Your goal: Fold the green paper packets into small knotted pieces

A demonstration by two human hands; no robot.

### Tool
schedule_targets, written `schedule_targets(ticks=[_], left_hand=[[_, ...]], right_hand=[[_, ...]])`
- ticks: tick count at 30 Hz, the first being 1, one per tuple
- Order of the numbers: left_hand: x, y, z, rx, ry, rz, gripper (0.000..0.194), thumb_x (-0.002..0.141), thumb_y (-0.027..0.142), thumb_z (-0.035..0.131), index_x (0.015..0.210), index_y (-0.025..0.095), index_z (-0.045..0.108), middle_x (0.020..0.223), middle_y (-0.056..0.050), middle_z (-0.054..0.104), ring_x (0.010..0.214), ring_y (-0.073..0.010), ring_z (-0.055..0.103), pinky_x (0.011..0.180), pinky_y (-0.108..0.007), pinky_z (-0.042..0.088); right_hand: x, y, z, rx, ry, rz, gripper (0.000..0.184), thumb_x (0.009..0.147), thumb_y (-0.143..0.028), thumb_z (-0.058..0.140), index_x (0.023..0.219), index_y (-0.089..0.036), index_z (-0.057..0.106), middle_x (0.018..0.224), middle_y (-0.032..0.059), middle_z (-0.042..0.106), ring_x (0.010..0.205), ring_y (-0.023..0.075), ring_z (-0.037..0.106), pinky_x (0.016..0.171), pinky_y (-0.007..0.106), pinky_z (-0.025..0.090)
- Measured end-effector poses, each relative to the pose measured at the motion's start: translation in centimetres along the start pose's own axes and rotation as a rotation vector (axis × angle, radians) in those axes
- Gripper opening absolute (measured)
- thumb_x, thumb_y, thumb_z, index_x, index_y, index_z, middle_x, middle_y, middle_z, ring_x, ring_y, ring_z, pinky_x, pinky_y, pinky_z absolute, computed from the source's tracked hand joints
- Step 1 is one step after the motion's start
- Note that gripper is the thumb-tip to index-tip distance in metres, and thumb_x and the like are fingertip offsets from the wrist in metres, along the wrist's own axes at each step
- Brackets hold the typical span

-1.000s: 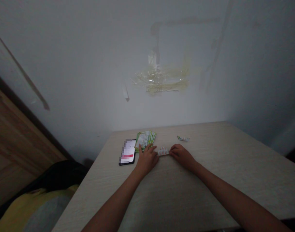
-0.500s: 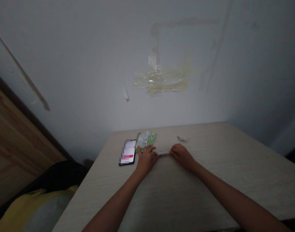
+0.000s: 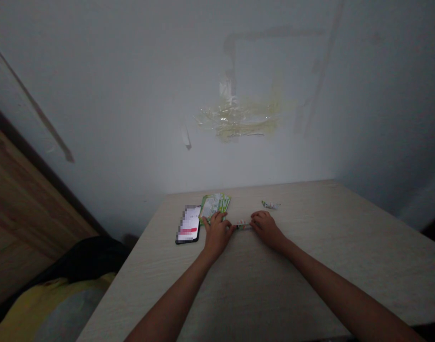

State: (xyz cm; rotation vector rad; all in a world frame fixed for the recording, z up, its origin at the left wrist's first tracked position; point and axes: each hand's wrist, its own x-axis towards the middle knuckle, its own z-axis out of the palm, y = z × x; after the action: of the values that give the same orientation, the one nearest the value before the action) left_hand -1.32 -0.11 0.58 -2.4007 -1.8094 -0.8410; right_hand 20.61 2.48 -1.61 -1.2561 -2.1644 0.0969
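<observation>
A narrow strip of printed paper (image 3: 243, 226) lies low over the table, stretched between my two hands. My left hand (image 3: 218, 232) pinches its left end between thumb and index finger, the other fingers spread toward a stack of green-and-white printed packets (image 3: 213, 204). At the strip's right end, my right hand (image 3: 267, 227) is closed with its fingertips on the paper. Beyond my right hand sits a small folded piece of printed paper (image 3: 270, 205) with pointed ends.
A phone (image 3: 189, 225) with a lit, partly blurred screen lies left of the packets. The pale wooden table (image 3: 310, 199) meets a wall (image 3: 132, 118) with peeling tape. Yellow and grey cloth (image 3: 61, 304) and a wooden panel (image 3: 21, 199) stand off to the left.
My left hand has shifted slightly right, toward my right hand. The strip between them looks narrower and turned, with a dark mark now showing near its left end.
</observation>
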Motion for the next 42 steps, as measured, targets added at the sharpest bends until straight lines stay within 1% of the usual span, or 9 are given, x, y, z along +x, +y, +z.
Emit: schedule_targets(ticks=[5,10,20,23,26,28,31,35,42], left_hand=[[0.06,0.07,0.10,-0.005,0.001,0.002,0.015,0.084,0.036,0.064,0.077,0.024,0.071,0.132,-0.005,0.058,0.132,-0.0312,0.038,0.106,-0.074,0.009],[0.01,0.04,0.20,0.014,0.020,-0.011,0.017,0.083,0.039,0.064,0.077,0.025,0.071,0.130,-0.004,0.059,0.133,-0.0339,0.035,0.105,-0.076,0.004],[-0.06,0.23,0.34,0.040,0.059,0.002,0.017,0.082,0.040,0.065,0.076,0.024,0.070,0.127,-0.003,0.060,0.133,-0.0350,0.034,0.105,-0.076,-0.002],[0.00,0.19,0.38,0.035,0.055,0.009,0.014,0.084,0.038,0.063,0.090,0.027,0.069,0.129,-0.004,0.060,0.135,-0.0339,0.034,0.105,-0.076,-0.002],[0.07,0.22,0.37,-0.024,0.000,0.065,0.027,0.088,0.037,0.058,0.115,0.033,0.060,0.129,-0.002,0.061,0.135,-0.0289,0.038,0.106,-0.074,-0.005],[0.07,0.28,0.36,-0.069,-0.058,0.123,0.031,0.091,0.035,0.054,0.122,0.036,0.055,0.128,0.000,0.062,0.134,-0.0250,0.040,0.108,-0.072,-0.008],[0.02,0.34,0.30,-0.109,-0.121,0.180,0.027,0.093,0.034,0.050,0.119,0.038,0.058,0.122,0.002,0.066,0.133,-0.0218,0.042,0.108,-0.069,-0.014],[0.03,0.30,0.08,-0.135,-0.145,0.175,0.022,0.094,0.038,0.050,0.111,0.037,0.063,0.115,0.003,0.070,0.130,-0.0219,0.046,0.105,-0.067,-0.020],[0.23,0.42,0.02,-0.164,-0.134,0.143,0.017,0.091,0.035,0.055,0.104,0.037,0.066,0.111,0.003,0.068,0.116,-0.0198,0.055,0.106,-0.067,-0.017]], right_hand=[[-0.05,0.12,0.15,0.002,-0.020,-0.002,0.016,0.092,-0.027,0.053,0.091,-0.017,0.066,0.106,0.0108,0.063,0.105,0.0230,0.052,0.094,0.039,0.040],[-0.04,0.22,0.25,0.003,-0.009,-0.001,0.017,0.089,-0.033,0.059,0.089,-0.017,0.065,0.108,0.0107,0.062,0.107,0.0237,0.051,0.094,0.040,0.041],[0.46,0.00,0.64,-0.033,0.035,0.002,0.015,0.085,-0.031,0.064,0.083,-0.017,0.067,0.108,0.0101,0.063,0.109,0.0244,0.050,0.098,0.040,0.040],[0.54,-0.10,0.62,-0.049,0.022,0.014,0.016,0.086,-0.033,0.063,0.084,-0.018,0.068,0.111,0.0094,0.063,0.110,0.0246,0.051,0.097,0.040,0.039],[0.63,-0.24,0.31,-0.058,-0.023,0.006,0.016,0.087,-0.033,0.061,0.087,-0.019,0.068,0.114,0.0077,0.064,0.111,0.0238,0.051,0.099,0.040,0.038],[0.66,-0.26,0.05,-0.055,-0.055,-0.005,0.016,0.088,-0.033,0.059,0.090,-0.020,0.067,0.117,0.0070,0.064,0.113,0.0231,0.050,0.099,0.040,0.037],[0.62,-0.07,-0.14,-0.036,-0.088,0.001,0.016,0.089,-0.034,0.059,0.091,-0.021,0.067,0.120,0.0065,0.063,0.113,0.0226,0.051,0.099,0.040,0.037],[0.52,0.41,0.07,-0.013,-0.099,0.016,0.017,0.089,-0.035,0.058,0.088,-0.020,0.067,0.123,0.0068,0.063,0.115,0.0226,0.051,0.099,0.039,0.037],[0.49,0.24,0.18,-0.030,-0.107,0.041,0.020,0.089,-0.037,0.058,0.090,-0.020,0.067,0.125,0.0073,0.062,0.117,0.0232,0.049,0.099,0.039,0.036]])
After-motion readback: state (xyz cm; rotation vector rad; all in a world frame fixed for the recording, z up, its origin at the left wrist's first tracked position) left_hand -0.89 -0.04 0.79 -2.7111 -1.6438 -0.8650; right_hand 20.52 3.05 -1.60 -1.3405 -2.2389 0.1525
